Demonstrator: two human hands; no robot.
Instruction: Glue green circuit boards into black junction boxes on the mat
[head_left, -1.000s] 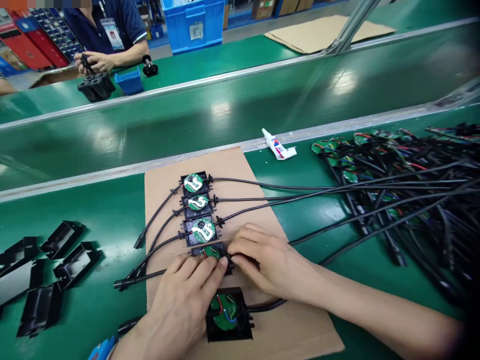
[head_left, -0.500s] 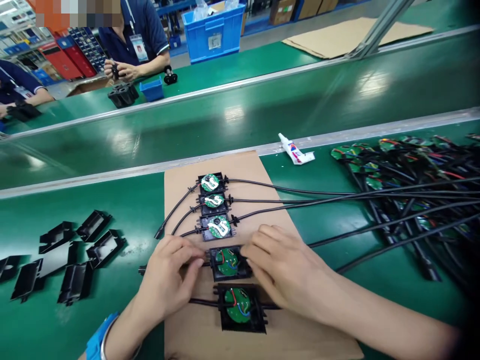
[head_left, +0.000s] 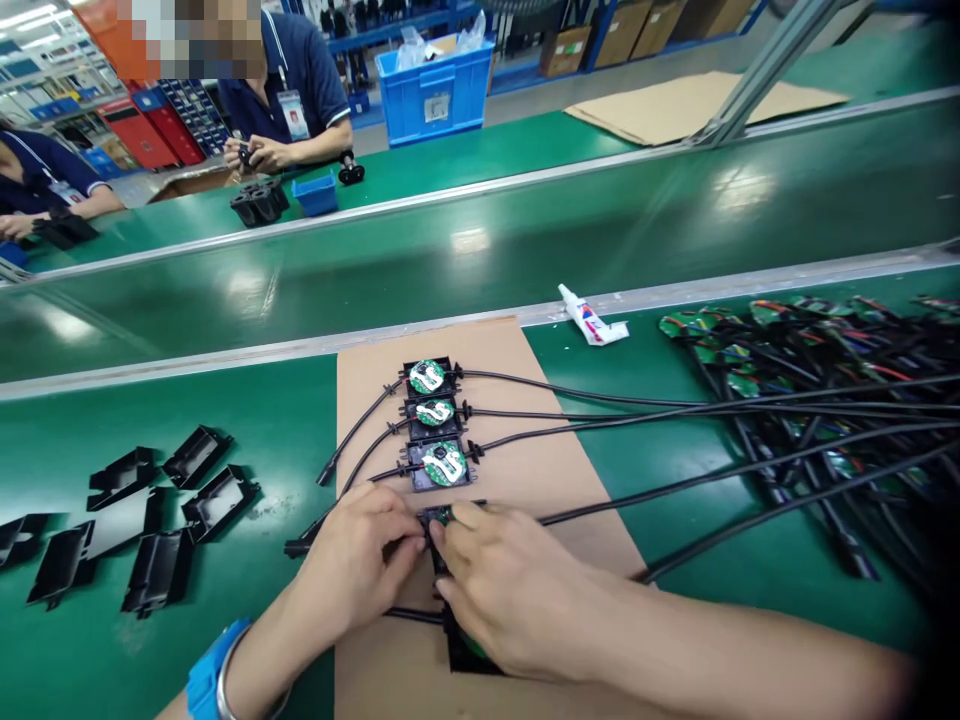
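A row of black housings with round green circuit boards lies on a brown cardboard sheet (head_left: 390, 350); three of them, such as the middle housing (head_left: 433, 413), carry white glue. My left hand (head_left: 360, 565) and my right hand (head_left: 499, 590) meet over the fourth housing (head_left: 435, 517), fingers curled and pressing on it, so most of it is hidden. A fifth housing (head_left: 465, 655) peeks out under my right hand. Black cables (head_left: 600, 400) run from the housings to the right.
Loose black covers (head_left: 142, 520) lie at the left. A white glue tube (head_left: 592, 322) rests by the conveyor rail. A tangled pile of cabled boards (head_left: 817, 400) fills the right. Across the conveyor belt (head_left: 465, 240), two other people work beside a blue crate (head_left: 435, 85).
My right hand has slid left over the fourth housing and now covers it and most of the fifth. My left hand stays at its left edge. The view has shifted slightly.
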